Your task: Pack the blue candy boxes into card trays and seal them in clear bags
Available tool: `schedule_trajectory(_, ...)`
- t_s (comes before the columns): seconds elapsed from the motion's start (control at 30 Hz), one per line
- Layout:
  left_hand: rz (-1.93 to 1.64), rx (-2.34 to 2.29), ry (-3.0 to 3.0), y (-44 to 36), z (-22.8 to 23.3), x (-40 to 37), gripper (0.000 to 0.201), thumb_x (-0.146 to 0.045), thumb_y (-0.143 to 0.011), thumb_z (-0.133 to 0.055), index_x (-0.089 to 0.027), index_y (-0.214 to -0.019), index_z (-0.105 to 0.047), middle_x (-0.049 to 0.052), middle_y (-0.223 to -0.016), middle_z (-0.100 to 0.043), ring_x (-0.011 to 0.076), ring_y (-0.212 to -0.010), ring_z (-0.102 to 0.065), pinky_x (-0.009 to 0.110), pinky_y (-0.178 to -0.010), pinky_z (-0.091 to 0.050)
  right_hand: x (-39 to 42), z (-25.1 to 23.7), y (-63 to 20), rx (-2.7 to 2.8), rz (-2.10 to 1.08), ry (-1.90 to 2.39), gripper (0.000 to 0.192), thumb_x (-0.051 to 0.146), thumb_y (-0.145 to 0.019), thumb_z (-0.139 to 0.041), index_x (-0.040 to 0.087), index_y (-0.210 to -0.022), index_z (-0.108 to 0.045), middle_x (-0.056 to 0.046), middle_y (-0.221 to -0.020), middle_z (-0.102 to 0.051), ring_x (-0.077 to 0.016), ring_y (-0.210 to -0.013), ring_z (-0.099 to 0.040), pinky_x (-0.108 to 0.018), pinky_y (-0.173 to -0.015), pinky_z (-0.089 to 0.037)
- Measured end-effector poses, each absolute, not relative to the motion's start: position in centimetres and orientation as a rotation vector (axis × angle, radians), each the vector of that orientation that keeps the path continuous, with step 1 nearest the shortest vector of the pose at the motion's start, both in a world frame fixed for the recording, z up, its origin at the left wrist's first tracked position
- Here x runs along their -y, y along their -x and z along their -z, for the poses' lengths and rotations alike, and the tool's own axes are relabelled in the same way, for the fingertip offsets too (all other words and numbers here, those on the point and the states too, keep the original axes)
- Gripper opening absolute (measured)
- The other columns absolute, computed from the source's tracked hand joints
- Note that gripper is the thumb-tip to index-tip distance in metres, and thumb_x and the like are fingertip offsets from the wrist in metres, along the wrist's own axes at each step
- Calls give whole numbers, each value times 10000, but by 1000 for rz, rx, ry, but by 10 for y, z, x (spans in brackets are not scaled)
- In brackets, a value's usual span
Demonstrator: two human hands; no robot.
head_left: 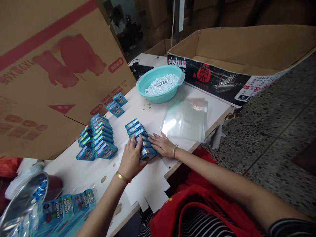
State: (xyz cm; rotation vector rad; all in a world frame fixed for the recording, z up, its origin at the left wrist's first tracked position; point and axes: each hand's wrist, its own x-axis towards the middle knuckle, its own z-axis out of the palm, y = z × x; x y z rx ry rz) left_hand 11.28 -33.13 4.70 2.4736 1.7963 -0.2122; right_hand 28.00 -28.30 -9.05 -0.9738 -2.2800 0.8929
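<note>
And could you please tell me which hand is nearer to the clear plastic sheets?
Right: the right hand is just beside the clear plastic sheets; the left hand is farther off, on the left side of the blue packs.

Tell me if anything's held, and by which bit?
Blue packets: left grip at the row's near end, right grip along its right side. Firmly held or just touched, I can't tell.

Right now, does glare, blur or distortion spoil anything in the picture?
Head view: white glare on the clear sheets; head view: wide-angle stretch pulls the black carton toward the right edge; head view: dimness beyond the basin; head view: centre boxes have clear outlines, unreadable print.
</note>
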Motion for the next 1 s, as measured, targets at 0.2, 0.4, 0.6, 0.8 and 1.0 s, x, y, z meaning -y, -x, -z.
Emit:
schedule_trajectory(0.2, 591, -1903, -2383, -142, -36, 325, 901, -323, -783, -625, -34, -1473, -122, 202, -1528, -34, 363, -1414, -11, 633, -1100, -82, 287, 98, -273, 2284, -815, 1003, 527, 291, -959, -268, 167, -1471, -258, -32, -1490, -305, -271, -1391, -230, -544, -1150, -48)
schedule_trajectory(0.4, 240, -1786, -2562, -132, -20, 327, 1077, -523, -691, -689, -45, -1475, -127, 247, -1516, -32, 405, -1403, 11, 641, -1086, -49, 273, 84, -297, 2164, -805, 1056, 560, 418, -966, -305, 155, -1460, -284, -34, -1494, -294, -222, -1417, -165, -500, -1162, -82)
schedule_trajectory(0.6, -490, -1713, -2508, -149, -41, 337, 773, -512, -865, -534, -231, -1482, -162, 157, -1515, -208, 330, -1402, -174, 620, -1108, -113, 217, 94, -373, 2344, -560, 1446, 682, 569, -893, -426, 172, -1442, -342, -85, -1531, -170, -295, -1431, 0, -575, -1123, 47)
schedule_trajectory(0.8, -468, -1186, -2260, -194, -38, 361, 522, -408, -878, -567, -258, -1359, -429, 102, -1348, -490, 244, -1255, -455, 471, -1104, -333, 207, 118, -391, 2348, -547, 1506, 483, 433, -975, -261, 273, -1409, -402, -7, -1524, -205, -249, -1425, -124, -539, -1145, -24)
schedule_trajectory(1.0, -625, -1218, -1552, -221, 14, 335, 435, -450, -836, -601, -175, -1172, -571, 131, -1162, -592, 237, -1062, -580, 369, -898, -505, 198, 110, -390, 2302, -720, 1544, 475, 421, -981, -235, 285, -1400, -413, 16, -1521, -204, -230, -1431, -96, -520, -1156, -8)
